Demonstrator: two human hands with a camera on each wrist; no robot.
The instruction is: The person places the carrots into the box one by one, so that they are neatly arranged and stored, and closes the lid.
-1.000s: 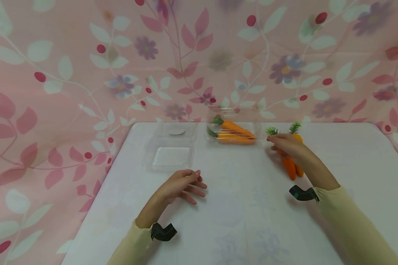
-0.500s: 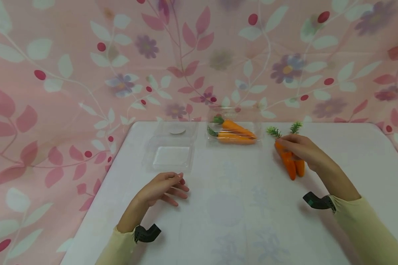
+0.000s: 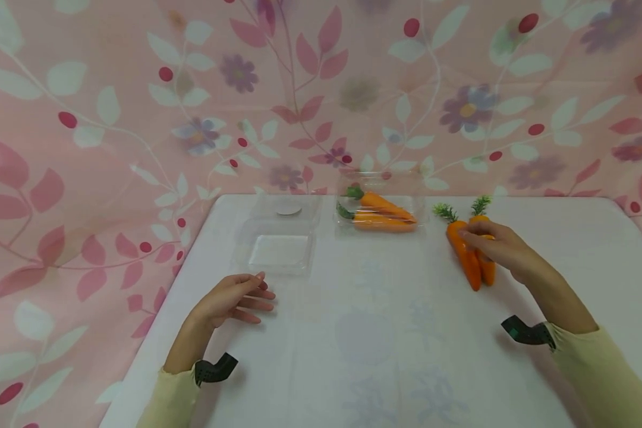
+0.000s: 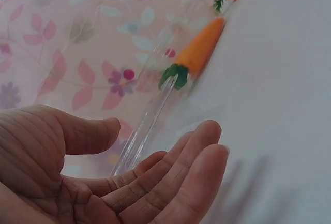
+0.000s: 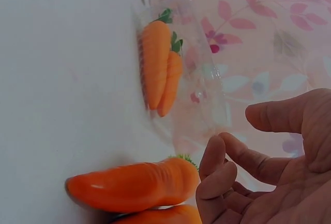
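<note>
Two loose orange carrots with feathery green tops lie side by side at the right, the left carrot (image 3: 466,259) and the right carrot (image 3: 488,274). My right hand (image 3: 505,249) is over the right carrot and partly hides it. In the right wrist view its thumb is apart from the loosely bent fingers (image 5: 217,164), and nothing is between them. My left hand (image 3: 227,303) hovers above the table, palm turned inward, fingers relaxed and holding nothing. In front of it lies a clear plastic box (image 3: 278,251) with its lid folded back.
A second clear plastic box (image 3: 380,177) at the back middle has carrots (image 3: 385,223) in it. The white table (image 3: 364,339) ends at a pink floral cloth (image 3: 299,89) behind.
My right hand has drawn back to the right from the carrots' tops, uncovering more of the left carrot. My left hand has moved left, away from the middle.
</note>
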